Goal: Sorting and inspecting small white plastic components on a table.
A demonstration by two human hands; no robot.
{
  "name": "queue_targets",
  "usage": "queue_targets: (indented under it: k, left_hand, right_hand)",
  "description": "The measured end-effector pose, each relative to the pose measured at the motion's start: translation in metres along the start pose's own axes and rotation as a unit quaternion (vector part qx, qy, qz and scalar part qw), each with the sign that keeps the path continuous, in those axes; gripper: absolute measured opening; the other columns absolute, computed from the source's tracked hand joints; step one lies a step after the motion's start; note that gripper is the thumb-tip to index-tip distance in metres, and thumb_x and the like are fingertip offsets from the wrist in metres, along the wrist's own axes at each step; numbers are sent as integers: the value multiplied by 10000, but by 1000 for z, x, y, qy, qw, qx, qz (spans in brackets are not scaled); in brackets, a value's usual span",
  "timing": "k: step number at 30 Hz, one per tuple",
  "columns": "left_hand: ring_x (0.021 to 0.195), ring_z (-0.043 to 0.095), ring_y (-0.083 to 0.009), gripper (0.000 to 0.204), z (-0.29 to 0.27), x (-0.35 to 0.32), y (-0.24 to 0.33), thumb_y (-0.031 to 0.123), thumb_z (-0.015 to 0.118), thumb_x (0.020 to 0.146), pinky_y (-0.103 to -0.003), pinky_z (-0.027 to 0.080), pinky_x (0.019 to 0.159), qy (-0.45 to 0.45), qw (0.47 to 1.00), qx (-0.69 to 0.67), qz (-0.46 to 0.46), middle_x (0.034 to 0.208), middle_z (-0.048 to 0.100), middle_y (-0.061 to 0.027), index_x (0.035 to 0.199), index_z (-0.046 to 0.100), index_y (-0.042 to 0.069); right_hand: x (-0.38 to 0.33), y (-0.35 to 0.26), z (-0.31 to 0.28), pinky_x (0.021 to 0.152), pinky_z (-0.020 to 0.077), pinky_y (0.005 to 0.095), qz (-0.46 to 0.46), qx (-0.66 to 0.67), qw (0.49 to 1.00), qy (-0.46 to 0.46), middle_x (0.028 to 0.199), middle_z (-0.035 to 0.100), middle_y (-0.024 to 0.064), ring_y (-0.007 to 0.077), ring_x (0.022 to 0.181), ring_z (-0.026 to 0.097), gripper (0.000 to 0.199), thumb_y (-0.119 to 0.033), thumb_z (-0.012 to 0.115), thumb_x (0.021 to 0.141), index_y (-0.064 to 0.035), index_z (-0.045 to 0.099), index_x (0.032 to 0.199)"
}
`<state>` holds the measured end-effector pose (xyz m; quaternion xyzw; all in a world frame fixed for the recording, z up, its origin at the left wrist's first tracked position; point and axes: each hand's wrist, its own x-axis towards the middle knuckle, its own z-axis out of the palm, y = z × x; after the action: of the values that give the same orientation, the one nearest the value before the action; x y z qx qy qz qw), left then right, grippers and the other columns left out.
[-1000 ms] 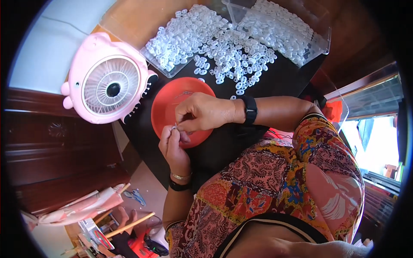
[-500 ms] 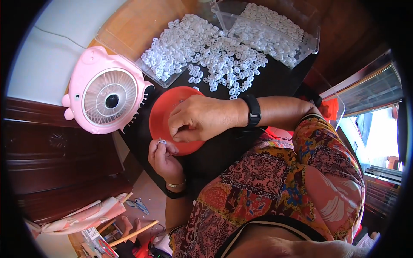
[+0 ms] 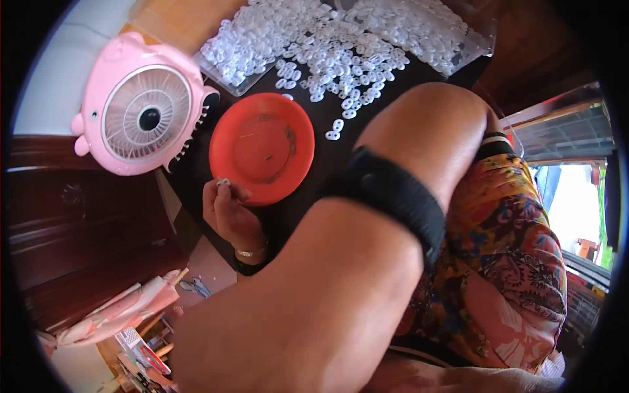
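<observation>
At the near left rim of a red plastic plate [image 3: 242, 154], my left hand [image 3: 232, 216] is closed, thumb and finger pinching a small white oval plastic piece [image 3: 223, 183]. Small dark slender bits, too small to name, lie in the plate. My right hand [image 3: 295, 314], with a black wristband on its wrist, is raised very close to the camera across the lower middle. Its fingers are hidden, so whether it holds anything does not show. A pile of white oval two-hole plastic pieces [image 3: 327, 56] spreads over the black tabletop beyond the plate.
A pink animal-shaped fan [image 3: 141, 121] stands left of the plate. Clear plastic boxes at the back hold more white pieces; the right box [image 3: 481, 49] lies near the table's far right corner. Dark wooden furniture [image 3: 78, 209] is on the left, and a bright window [image 3: 570, 209] on the right.
My right hand has left the plate and come up toward the camera, uncovering the plate. My left hand still pinches the white piece. The whole view has shifted, with the table scene higher up.
</observation>
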<state>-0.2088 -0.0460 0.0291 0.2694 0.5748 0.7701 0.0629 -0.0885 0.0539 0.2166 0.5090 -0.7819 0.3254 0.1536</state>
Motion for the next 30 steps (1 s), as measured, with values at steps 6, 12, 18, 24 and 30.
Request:
queue_targets:
  k: [6,12,18,24,30]
  left_hand:
    - [585,456,-111,147,-2,3,5,98,448,876,-237,357,561,-28,996,-32,-76,667,510,-53,811,520,-12]
    - [591,459,-112,138,-7,-1,-3,78,443,903,-242,376,550,-14,999,-18,-40,684,516,-50,829,527,-3]
    - [585,456,-107,139,-2,3,-8,77,448,903,-238,372,551,-26,997,-8,-68,660,503,-47,813,517,-4]
    - [567,455,-95,148,2,4,-6,92,464,906,-218,351,532,-34,996,43,-65,648,499,-34,808,532,5]
    - [538,429,-63,154,9,1,1,114,498,902,-199,325,504,-4,985,44,-166,634,496,1,794,556,22]
  right_hand:
    - [-41,0,5,524,473,440,-59,64,995,58,602,578,151,338,611,598,184,-154,570,719,0,587,619]
    - [-139,83,-15,630,503,389,275,-326,904,-12,788,582,74,289,777,592,135,-130,635,714,-72,556,807]
    - [-261,152,-48,718,503,426,489,-471,732,-51,861,611,124,321,860,614,114,-146,578,812,-68,579,894]
    - [-272,162,-50,710,497,429,474,-468,745,-26,846,604,119,333,829,609,92,-131,553,808,-61,573,864]
    - [-270,159,-63,666,468,426,523,-406,750,-11,759,584,123,328,781,600,92,-149,570,788,-58,554,797]
